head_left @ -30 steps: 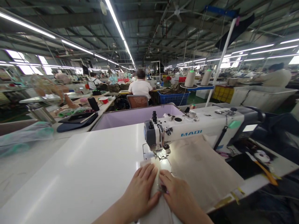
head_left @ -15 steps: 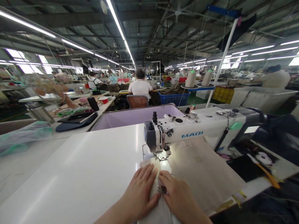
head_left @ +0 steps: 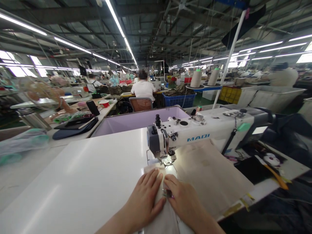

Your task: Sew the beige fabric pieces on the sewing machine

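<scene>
A sewing machine [head_left: 195,133] stands on the white table, its lit needle area just ahead of my hands. Light beige fabric [head_left: 161,224] runs from under my hands up to the presser foot. My left hand [head_left: 145,195] lies spread flat on this fabric, thumb out to the right. My right hand [head_left: 182,198] is closed at the fabric's right edge, with a small metal tool [head_left: 167,193] partly hidden under its fingers. A wider beige panel [head_left: 209,175] lies under the machine arm, to the right.
White tabletop [head_left: 92,172] extends left. Behind is a lilac-lined bin [head_left: 136,120]. A steel flask [head_left: 32,119], phone [head_left: 92,108] and plastic bag [head_left: 24,143] sit at left. An orange-handled tool [head_left: 278,178] lies right. A seated person [head_left: 143,87] and thread cones [head_left: 196,79] are beyond.
The whole view has shifted slightly, so the machine appears a little further left. Both hands keep nearly the same places on the fabric, just short of the presser foot.
</scene>
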Available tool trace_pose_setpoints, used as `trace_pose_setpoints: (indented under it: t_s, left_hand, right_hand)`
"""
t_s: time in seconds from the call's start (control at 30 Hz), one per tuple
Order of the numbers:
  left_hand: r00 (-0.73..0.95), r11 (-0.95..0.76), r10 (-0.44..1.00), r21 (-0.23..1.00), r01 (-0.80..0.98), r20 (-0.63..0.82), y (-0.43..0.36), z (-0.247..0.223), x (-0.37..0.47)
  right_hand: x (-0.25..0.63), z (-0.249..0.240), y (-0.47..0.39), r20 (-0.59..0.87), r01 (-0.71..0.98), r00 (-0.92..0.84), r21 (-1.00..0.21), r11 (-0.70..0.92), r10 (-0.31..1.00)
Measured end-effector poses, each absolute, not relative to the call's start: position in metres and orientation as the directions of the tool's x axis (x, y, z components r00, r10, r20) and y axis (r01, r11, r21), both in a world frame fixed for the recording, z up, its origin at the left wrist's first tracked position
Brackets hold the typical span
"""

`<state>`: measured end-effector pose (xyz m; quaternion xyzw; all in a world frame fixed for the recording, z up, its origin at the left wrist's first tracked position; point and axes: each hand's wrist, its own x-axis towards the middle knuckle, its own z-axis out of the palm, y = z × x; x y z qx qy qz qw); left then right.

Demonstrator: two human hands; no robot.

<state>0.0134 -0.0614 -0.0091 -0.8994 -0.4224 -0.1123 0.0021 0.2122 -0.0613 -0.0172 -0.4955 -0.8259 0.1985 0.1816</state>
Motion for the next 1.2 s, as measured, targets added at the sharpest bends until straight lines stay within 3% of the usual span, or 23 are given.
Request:
trace_pose_setpoints:
  t_s: [0.37, 0.97, 1.2]
  left_hand:
    - [0.656, -0.667, 0.744, 0.095, 0.739, 0.125, -0.073, -0.005, 0.016]
    - [0.623, -0.656, 0.751, 0.144, 0.741, 0.218, -0.024, 0.004, 0.012]
    - [0.622, -0.657, 0.744, 0.094, 0.748, 0.243, -0.027, -0.009, 0.008]
  right_hand:
    - [0.215, -0.026, -0.068, 0.105, 0.748, -0.447, -0.501, 0.435, 0.889]
    - [0.205, -0.005, -0.026, 0.11, 0.773, -0.436, -0.462, 0.434, 0.893]
    - [0.206, -0.008, -0.03, 0.132, 0.767, -0.429, -0.468, 0.438, 0.893]
